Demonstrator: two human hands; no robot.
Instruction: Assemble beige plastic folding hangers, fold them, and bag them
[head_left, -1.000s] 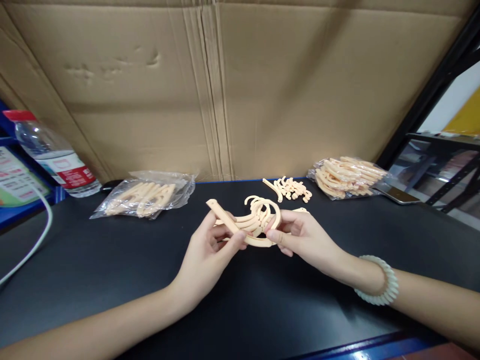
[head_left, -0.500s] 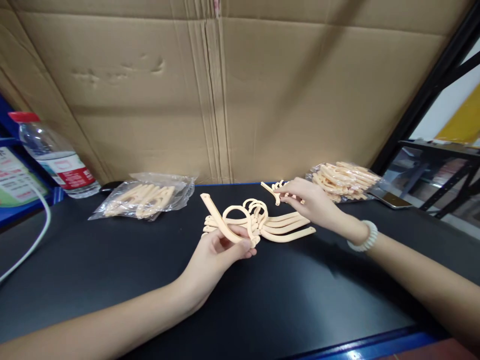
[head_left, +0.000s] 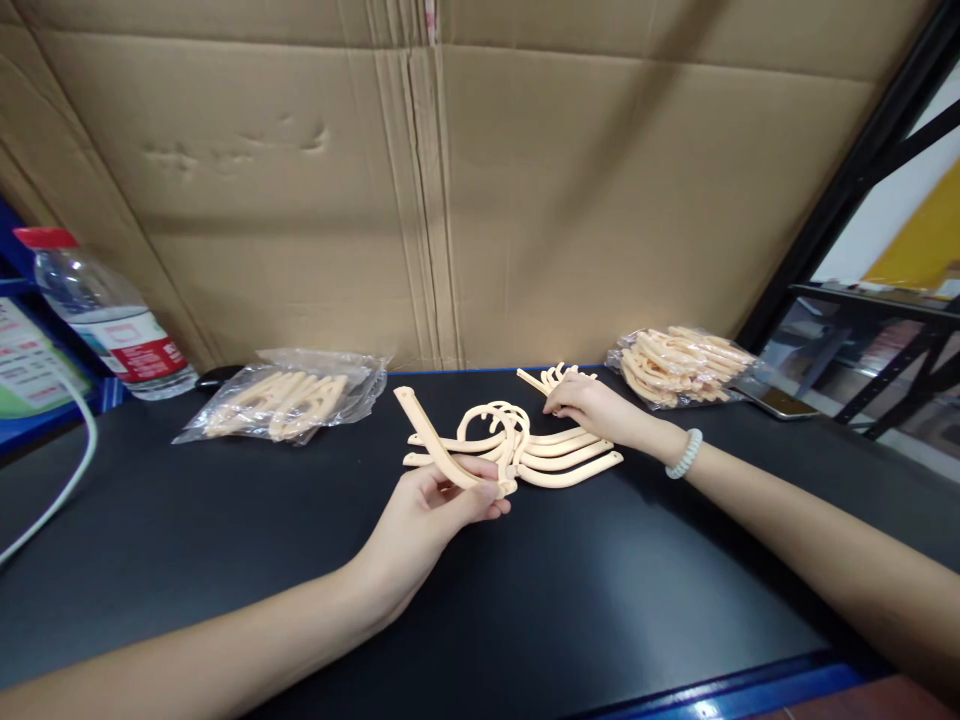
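Note:
My left hand (head_left: pixel 450 500) is closed round the joint end of a beige plastic folding hanger part (head_left: pixel 427 430), whose flat arm slants up to the left. Just behind it, several hanger pieces (head_left: pixel 570 455) with curved hooks and long arms lie stacked on the black table. My right hand (head_left: pixel 589 405) reaches past them to a small group of beige hanger parts (head_left: pixel 551 376) at the back. Its fingers are bent together on one of those parts, and the hand covers much of the group.
A clear bag of hanger parts (head_left: pixel 281 400) lies at the left and a fuller bag (head_left: pixel 679 365) at the right, beside a phone (head_left: pixel 780 400). A red-capped bottle (head_left: pixel 112 320) and white cable (head_left: pixel 82 460) are far left. A cardboard wall (head_left: pixel 300 200) stands behind the table.
My right hand has moved slightly left and down, its fingers drawing together at the back group. The part in my left hand has turned a little, and its arm now looks more edge-on.

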